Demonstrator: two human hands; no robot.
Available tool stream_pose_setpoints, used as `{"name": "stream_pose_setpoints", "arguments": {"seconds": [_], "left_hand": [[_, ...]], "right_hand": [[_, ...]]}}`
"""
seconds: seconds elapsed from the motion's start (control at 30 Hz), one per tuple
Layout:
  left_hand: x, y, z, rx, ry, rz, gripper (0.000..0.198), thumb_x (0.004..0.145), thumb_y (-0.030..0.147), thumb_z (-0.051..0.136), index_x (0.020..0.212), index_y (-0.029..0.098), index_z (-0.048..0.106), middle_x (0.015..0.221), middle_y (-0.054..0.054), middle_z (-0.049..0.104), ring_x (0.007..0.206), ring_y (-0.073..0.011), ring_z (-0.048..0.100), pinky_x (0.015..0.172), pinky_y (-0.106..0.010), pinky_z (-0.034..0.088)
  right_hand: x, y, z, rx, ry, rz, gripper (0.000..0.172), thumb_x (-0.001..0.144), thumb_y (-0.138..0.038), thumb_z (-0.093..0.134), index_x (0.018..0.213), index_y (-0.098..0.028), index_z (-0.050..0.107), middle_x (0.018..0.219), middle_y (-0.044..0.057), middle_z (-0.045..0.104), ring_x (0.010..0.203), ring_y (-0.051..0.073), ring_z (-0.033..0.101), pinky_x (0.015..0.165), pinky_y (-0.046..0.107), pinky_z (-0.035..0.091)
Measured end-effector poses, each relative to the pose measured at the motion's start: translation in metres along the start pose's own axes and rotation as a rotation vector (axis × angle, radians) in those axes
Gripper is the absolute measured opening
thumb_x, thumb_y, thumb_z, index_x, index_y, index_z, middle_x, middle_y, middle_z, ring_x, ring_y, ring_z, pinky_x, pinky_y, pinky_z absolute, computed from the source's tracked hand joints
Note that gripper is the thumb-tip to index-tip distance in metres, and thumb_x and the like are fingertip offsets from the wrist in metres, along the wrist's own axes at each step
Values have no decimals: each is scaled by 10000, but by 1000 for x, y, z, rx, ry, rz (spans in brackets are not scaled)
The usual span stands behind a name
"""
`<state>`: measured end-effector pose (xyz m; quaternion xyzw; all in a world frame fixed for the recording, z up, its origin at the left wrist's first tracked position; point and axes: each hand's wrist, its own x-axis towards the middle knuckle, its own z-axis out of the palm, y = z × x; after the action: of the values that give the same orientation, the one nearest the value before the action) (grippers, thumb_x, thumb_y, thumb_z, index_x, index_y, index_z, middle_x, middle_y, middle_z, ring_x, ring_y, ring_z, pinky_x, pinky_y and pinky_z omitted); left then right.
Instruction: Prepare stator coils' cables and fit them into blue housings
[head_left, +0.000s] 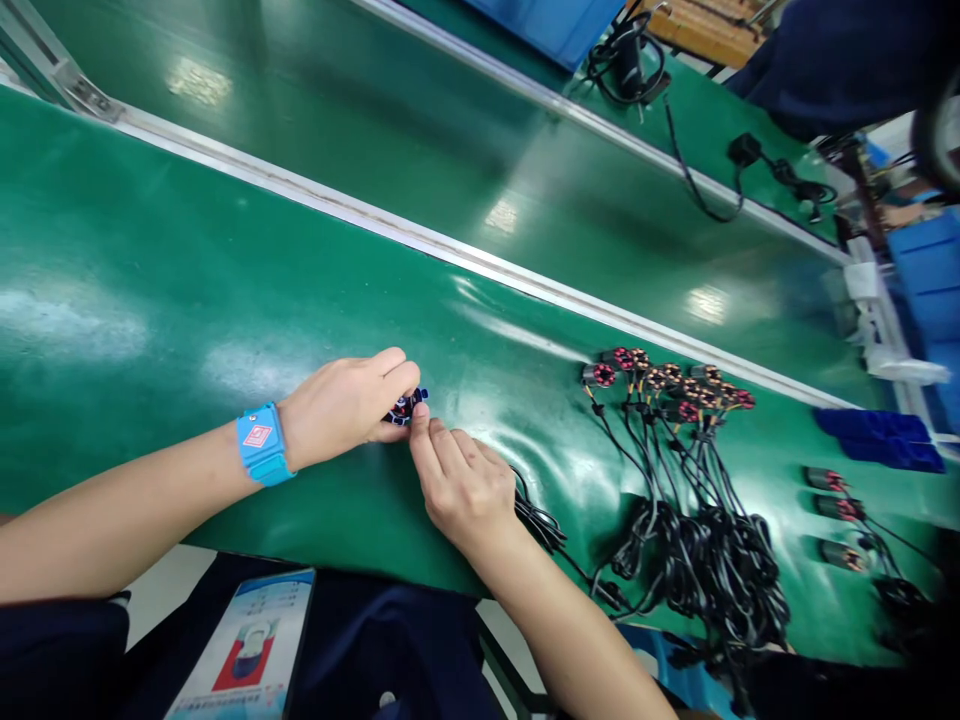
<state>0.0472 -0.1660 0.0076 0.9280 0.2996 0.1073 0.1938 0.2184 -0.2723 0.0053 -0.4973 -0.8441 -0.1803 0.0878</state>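
A small round dark part with bluish edges and reddish bits inside (406,408) is held just above the green table, mostly covered by fingers. My left hand (352,395), with a blue wrist strap (265,443), closes its thumb and fingers around the part from the left. From the right, the thumb and curled fingers of my right hand (465,480) pinch the part's near edge. A coiled black cable (536,515) lies beside my right hand; whether it joins the part is hidden.
Several small cylindrical motors with copper and red windings (675,385) lie to the right, their black cables (705,560) bundled nearer me. More motors (832,508) lie farther right beside a dark blue cloth-like item (881,438). A metal rail (450,245) crosses the table; a blue bin (547,25) stands beyond.
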Motion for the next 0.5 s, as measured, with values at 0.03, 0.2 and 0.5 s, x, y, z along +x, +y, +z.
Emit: {"name": "stream_pose_setpoints", "arguments": {"seconds": [0.03,0.2,0.5], "left_hand": [[0,-1,0,-14,6,6,251,875,334,745,913,184,548,895,4,570,652,-132,568,570,-273,425],[0,-8,3,-73,67,3,308,857,319,755,991,192,508,925,-1,594,720,-161,616,608,-282,450],[-3,-11,9,-167,138,-49,522,747,302,864,1035,207,439,905,16,616,670,-145,623,600,-256,452]], "right_hand": [[2,-2,0,-50,-9,-18,306,973,-55,503,1197,-159,685,898,81,735,657,158,606,533,306,448],[0,3,12,60,119,43,233,980,-103,575,1195,-129,660,844,48,725,641,145,593,548,306,442],[-5,22,17,209,249,162,325,887,-262,768,1203,-246,694,1106,78,705,924,217,615,808,357,483]]}}
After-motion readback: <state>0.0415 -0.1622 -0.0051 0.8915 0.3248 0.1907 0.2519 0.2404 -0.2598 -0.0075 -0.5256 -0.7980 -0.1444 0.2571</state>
